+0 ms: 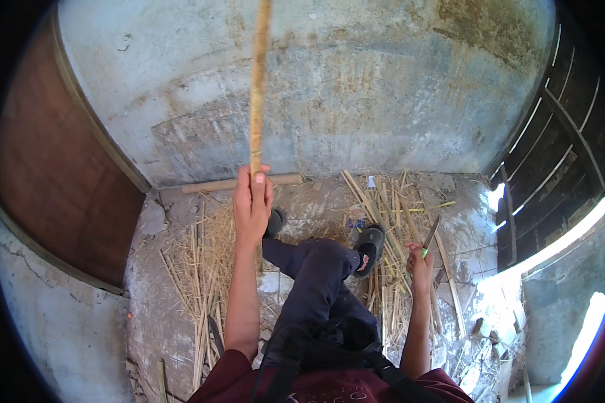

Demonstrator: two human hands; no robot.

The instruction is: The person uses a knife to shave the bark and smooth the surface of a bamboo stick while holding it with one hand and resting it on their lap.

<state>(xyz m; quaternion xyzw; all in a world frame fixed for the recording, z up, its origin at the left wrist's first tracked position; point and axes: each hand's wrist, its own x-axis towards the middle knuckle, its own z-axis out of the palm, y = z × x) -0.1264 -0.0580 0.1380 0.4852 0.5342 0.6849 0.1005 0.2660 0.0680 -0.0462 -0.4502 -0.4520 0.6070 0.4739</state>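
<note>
My left hand (250, 209) is closed round the lower end of a long bamboo strip (257, 94). The strip stands nearly upright in front of me and runs out past the top of the view. Off to the right, my right hand (420, 270) grips a knife (432, 232) by its green handle, the blade tilted up and away from me. The two hands are well apart, and the blade does not touch the strip. Fingers cover most of the knife's handle.
Split bamboo strips (383, 221) and a heap of shavings (212, 245) litter the tiled floor around my crossed legs (316, 275). A bamboo pole (242, 184) lies along the stained wall (316, 101). A brown panel (67, 154) stands left; dark slats (551, 154) are at right, above rubble (501, 332).
</note>
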